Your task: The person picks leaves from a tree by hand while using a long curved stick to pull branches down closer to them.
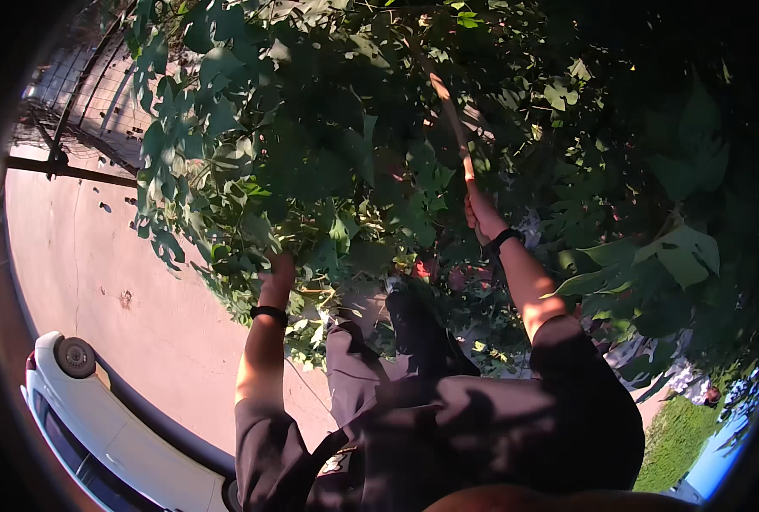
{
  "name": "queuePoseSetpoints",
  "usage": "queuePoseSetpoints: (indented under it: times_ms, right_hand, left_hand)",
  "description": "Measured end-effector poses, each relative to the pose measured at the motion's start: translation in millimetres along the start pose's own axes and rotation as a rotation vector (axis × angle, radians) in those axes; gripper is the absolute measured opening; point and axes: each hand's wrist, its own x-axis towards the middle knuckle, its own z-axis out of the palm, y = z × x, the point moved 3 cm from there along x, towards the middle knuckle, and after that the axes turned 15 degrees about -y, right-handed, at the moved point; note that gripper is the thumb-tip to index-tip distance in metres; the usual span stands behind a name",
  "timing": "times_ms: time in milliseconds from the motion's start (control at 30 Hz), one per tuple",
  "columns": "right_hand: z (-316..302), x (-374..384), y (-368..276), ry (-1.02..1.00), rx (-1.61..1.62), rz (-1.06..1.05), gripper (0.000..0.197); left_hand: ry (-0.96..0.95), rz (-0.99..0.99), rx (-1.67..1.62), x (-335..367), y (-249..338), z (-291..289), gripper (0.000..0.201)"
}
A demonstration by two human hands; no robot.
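My right hand (482,213) is closed around the lower part of a long, thin wooden stick (453,118). The stick slants up and slightly left into dense green vine leaves (311,136), where its far end is lost in shade. Lower and to the left, my left hand (279,275) reaches into the sunlit edge of the leaves. Foliage and shadow hide its fingers, so I cannot make out whether it holds anything. Each wrist wears a black band. A few red patches (422,270) show among the leaves between my hands.
Pale pavement (98,256) lies to the left, with a white car (124,427) at lower left. A dark metal bar (89,171) and wire mesh (98,98) stand behind the leaves at upper left. Large leaves (682,252) hang close by my right arm. Grass (678,439) shows at lower right.
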Motion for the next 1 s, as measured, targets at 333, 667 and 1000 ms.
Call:
queuePoseSetpoints:
  times_ms: [333,667,1000]
  right_hand:
    - [31.6,22.6,4.3,-0.107,0.031,0.187,0.059]
    - [78.8,18.3,14.8,-0.170,0.150,0.064,0.063]
    - [102.6,-22.7,30.4,-0.174,0.100,0.135,0.065]
  left_hand:
    - [-0.123,-0.041,-1.057,-9.5,26.3,-5.1,0.049]
    - [0.288,0.247,-1.352,-38.6,7.6,-70.7,0.044]
    - [-0.222,0.290,-1.369,-62.9,-26.7,-120.9,0.037]
